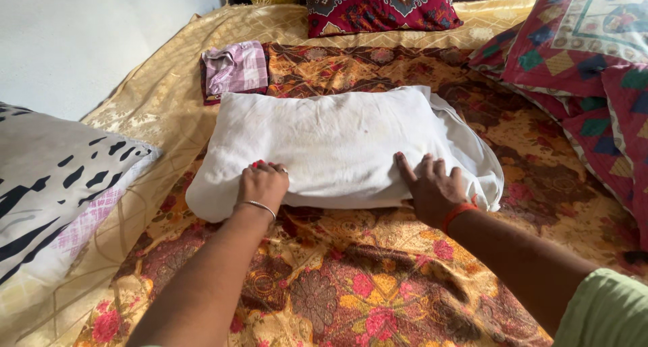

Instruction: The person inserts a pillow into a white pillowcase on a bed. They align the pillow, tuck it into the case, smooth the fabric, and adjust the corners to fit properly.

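Note:
A white pillow (337, 141) lies across a floral orange and red bedspread (358, 279) in the middle of the view. My left hand (262, 182) rests on the pillow's near left edge, fingers curled down onto the fabric, a thin bangle on the wrist. My right hand (432, 185) presses flat on the pillow's near right part with fingers spread, an orange band at the wrist. Loose white cover fabric bunches at the pillow's right end (482, 165). Neither hand lifts the pillow.
A black-and-white patterned pillow (54, 185) lies at the left. A folded pink checked cloth (235, 67) sits behind the white pillow. Red patterned cushions lie at the back (378, 6) and along the right (587, 57). A yellow sheet (162, 84) borders the bedspread.

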